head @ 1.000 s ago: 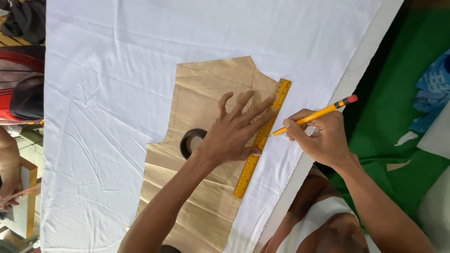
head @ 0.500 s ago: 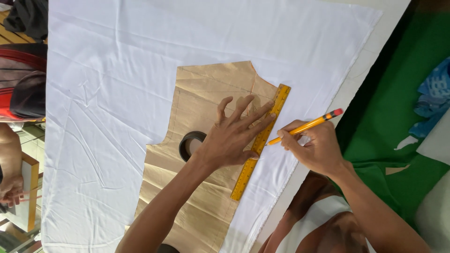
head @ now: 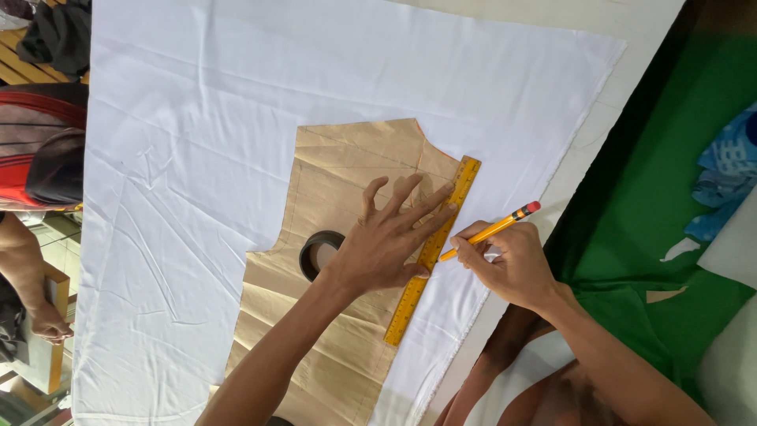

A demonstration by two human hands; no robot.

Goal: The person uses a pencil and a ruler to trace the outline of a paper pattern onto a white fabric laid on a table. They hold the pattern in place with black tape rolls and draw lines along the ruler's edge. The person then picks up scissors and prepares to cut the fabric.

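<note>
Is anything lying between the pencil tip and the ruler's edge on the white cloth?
Nothing visible does. The right hand holds the yellow pencil with its tip right at the edge of the yellow ruler, over bare white cloth. The left hand presses ruler and brown paper pattern flat from the other side.

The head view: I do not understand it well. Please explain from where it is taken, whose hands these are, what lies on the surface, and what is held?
There is no machine here. A camera on a person's head looks down at that person's own two hands. White cloth covers the table, and a tan paper pattern lies on it, with a dark tape roll on top. The left hand presses flat on a yellow ruler along the pattern's edge. The right hand holds a yellow pencil, its tip at the ruler. Another person's arm shows at the left edge.
</note>
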